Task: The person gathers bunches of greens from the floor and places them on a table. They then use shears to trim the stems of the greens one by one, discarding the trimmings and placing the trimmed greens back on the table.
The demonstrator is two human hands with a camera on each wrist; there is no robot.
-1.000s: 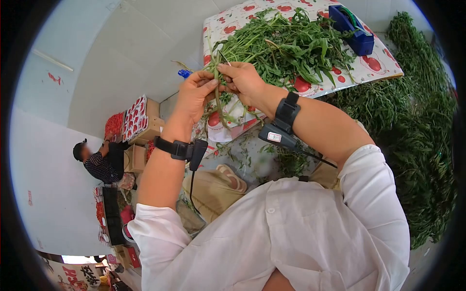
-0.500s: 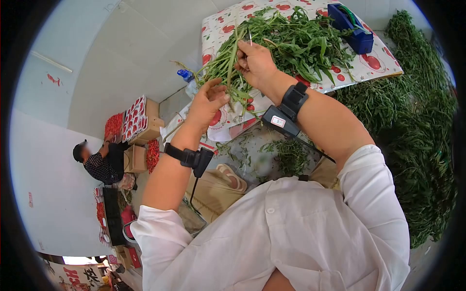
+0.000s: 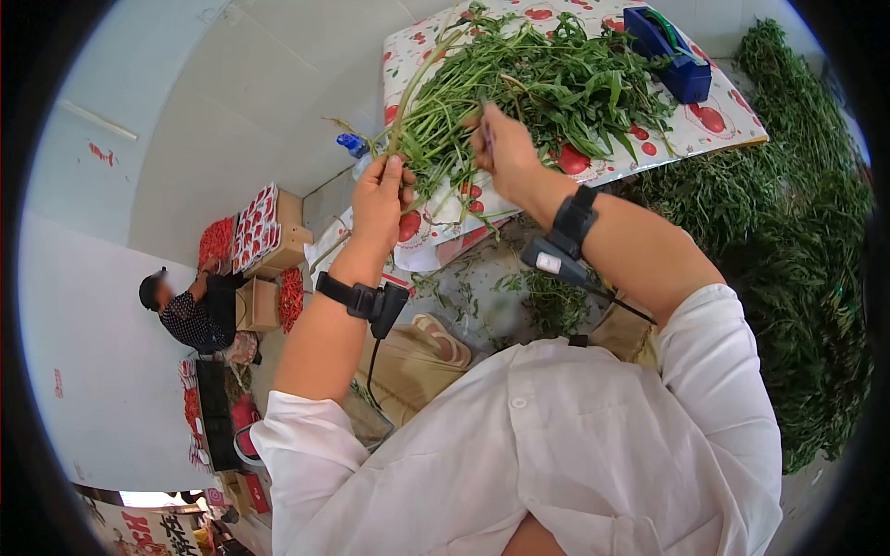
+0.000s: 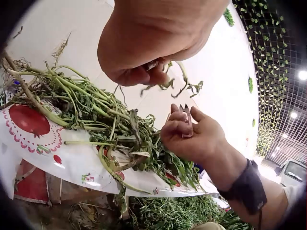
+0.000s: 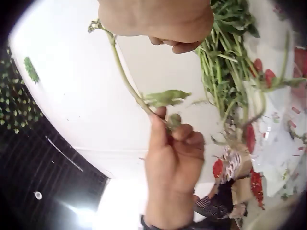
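Observation:
My left hand (image 3: 378, 196) pinches the lower end of a long green plant stem (image 3: 414, 85) over the table's near left corner. In the right wrist view this stem (image 5: 123, 72) slants up from the left thumb and fingers, with a leaf beside them. My right hand (image 3: 510, 159), apart from the stem, is over the near side of a heap of leafy stems (image 3: 547, 83). Its curled fingers hold a small pair of snips (image 4: 185, 111), with two pointed metal tips showing in the left wrist view.
The heap lies on a table with a fruit-patterned cover (image 3: 742, 125). A blue tape dispenser (image 3: 669, 56) stands at its far right. Piled greens (image 3: 788, 278) cover the floor at right. A blue-topped bottle (image 3: 352, 145) is by the left corner. Another person (image 3: 197, 310) sits at far left.
Both hands were together at the stem, then the left hand opened lower down. Now the left hand pinches the stem's lower end, and the right hand has moved right and nearer with the snips.

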